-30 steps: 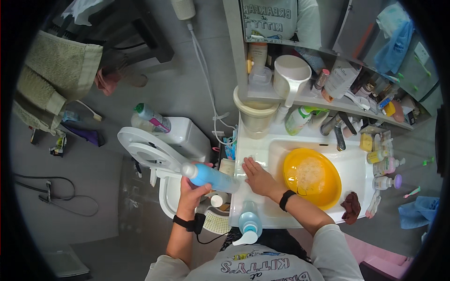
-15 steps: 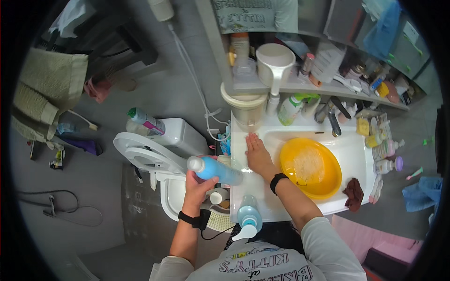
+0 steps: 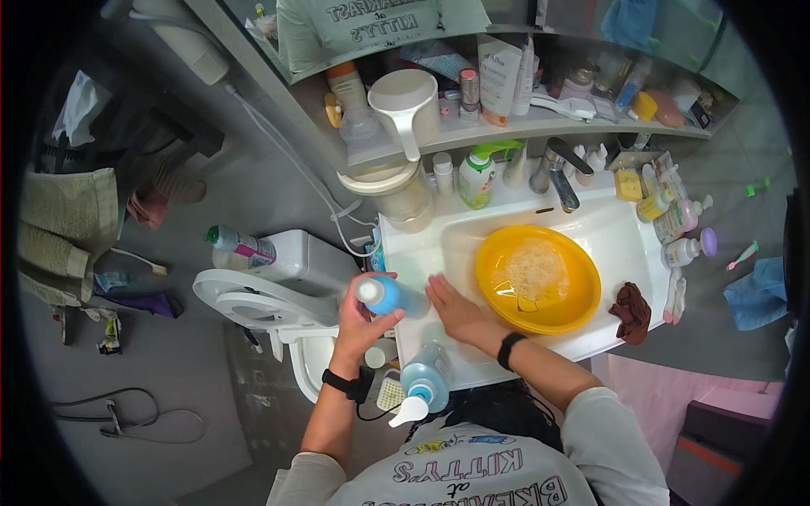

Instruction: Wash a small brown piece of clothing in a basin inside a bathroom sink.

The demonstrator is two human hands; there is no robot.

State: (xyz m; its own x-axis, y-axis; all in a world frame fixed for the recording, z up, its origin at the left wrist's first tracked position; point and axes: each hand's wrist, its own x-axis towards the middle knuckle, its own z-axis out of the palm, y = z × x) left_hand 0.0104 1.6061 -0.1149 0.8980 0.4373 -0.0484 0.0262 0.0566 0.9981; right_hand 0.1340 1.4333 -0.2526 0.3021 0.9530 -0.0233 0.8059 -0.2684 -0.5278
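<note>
My left hand (image 3: 363,320) is wrapped round a blue bottle (image 3: 407,302) with a white cap, above the left edge of the white washbasin counter (image 3: 413,253). The bottle's cap faces up toward me; whether its base touches the counter I cannot tell. My right hand (image 3: 460,312) lies flat and empty on the counter with fingers stretched, its fingertips just beside the bottle. A pale blue pump bottle (image 3: 426,375) with a white nozzle stands at the front left corner. Right of my right hand, a yellow basin (image 3: 582,295) of foamy water sits in the sink.
A lidded cream bucket (image 3: 396,198), a green-topped spray bottle (image 3: 477,181) and a faucet (image 3: 557,173) line the back. Above them, a shelf (image 3: 472,135) holds a white dipper (image 3: 403,101). A brown cloth (image 3: 631,312) lies on the right rim; a toilet (image 3: 270,295) stands left.
My view has shifted a little. My left hand has brought the blue bottle rightward over the counter and more upright. My right hand has slid from near the bucket toward me, beside the bottle.
</note>
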